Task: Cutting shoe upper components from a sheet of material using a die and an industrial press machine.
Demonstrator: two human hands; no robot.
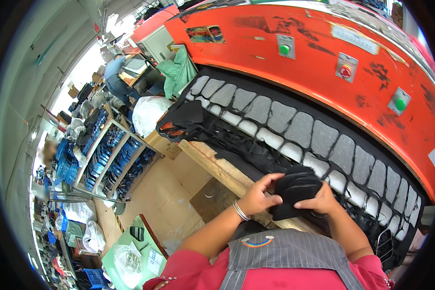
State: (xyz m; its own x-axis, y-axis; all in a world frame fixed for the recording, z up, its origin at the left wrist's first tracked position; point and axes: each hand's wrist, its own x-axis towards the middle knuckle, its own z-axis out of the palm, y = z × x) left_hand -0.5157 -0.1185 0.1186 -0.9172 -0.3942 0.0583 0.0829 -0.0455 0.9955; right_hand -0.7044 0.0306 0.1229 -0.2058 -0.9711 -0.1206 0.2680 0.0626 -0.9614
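A stack of black, flat pieces with rounded edges (296,191) is held up in front of my apron. My left hand (262,195) is closed on its left side, thumb toward me. On the other side my right hand (322,202) grips the stack, its thumb lying across the near face. Just beyond lies a black sheet with rows of grey and whitish rounded shapes (295,126), black strips running between them. Loose black scraps (237,145) lie along its near edge, beside a wooden beam (217,162).
A large orange-red machine (304,53) with green and red buttons rises behind the sheet. To the left stand a shelf rack of blue items (112,152) and a green table (125,246) bearing a plastic bag. Another person (115,77) stands far off at the upper left.
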